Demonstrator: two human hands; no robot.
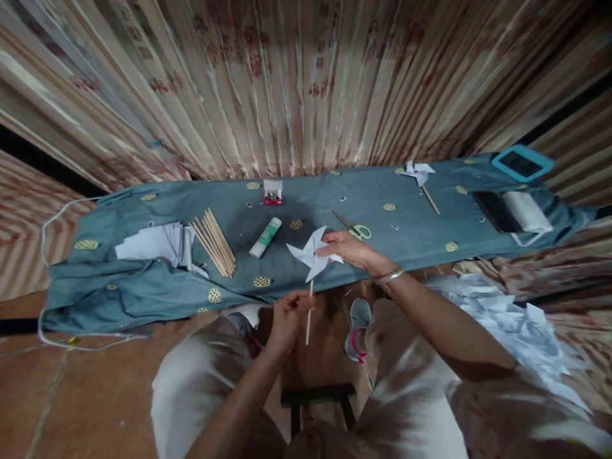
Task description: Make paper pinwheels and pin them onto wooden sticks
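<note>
A white paper pinwheel [308, 256] on a thin wooden stick [308, 326] is held upright over the front edge of the cloth-covered table. My left hand [289, 312] pinches the stick below the paper blades. With its fingertips, my right hand [348, 248] grips a blade on the pinwheel's right side, near the dark pin at its centre. Just behind the right hand lie scissors [356, 228] with pale green handles. A green and white glue stick [266, 238] rests to the left of the pinwheel.
Wooden sticks [213, 243] and stacked white paper [153, 245] lie on the left. At the back stands a small red box of pins [273, 193]. Another pinwheel [419, 172], a phone [496, 211] and a blue-framed tablet [523, 162] lie right. Paper scraps [507, 319] are heaped below the table.
</note>
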